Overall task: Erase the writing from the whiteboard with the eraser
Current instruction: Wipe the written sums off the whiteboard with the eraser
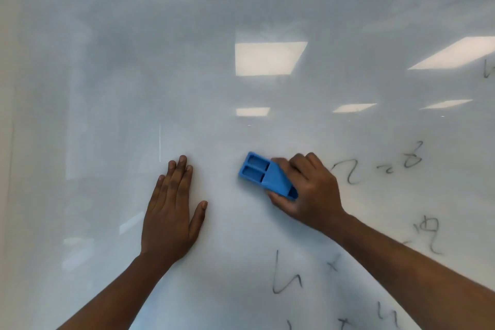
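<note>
Right hand (308, 190) gripped the blue eraser (265, 175), fingers curled over its upper edge and thumb under its lower edge, pressing it to the whiteboard (134, 61) just right of the view's centre; the eraser's ribbed free end pointed toward ten o'clock. Left hand (171, 211) lay flat on the board with its fingers spread, holding nothing, at nine o'clock from the eraser and apart from it. Dark handwriting (375, 169) sat at three o'clock from the right hand, with more marks toward five o'clock, partly hidden by the right forearm; the strokes were too blurred to read, possibly numerals. Ceiling-light reflections (270, 57) gleamed at twelve o'clock.
</note>
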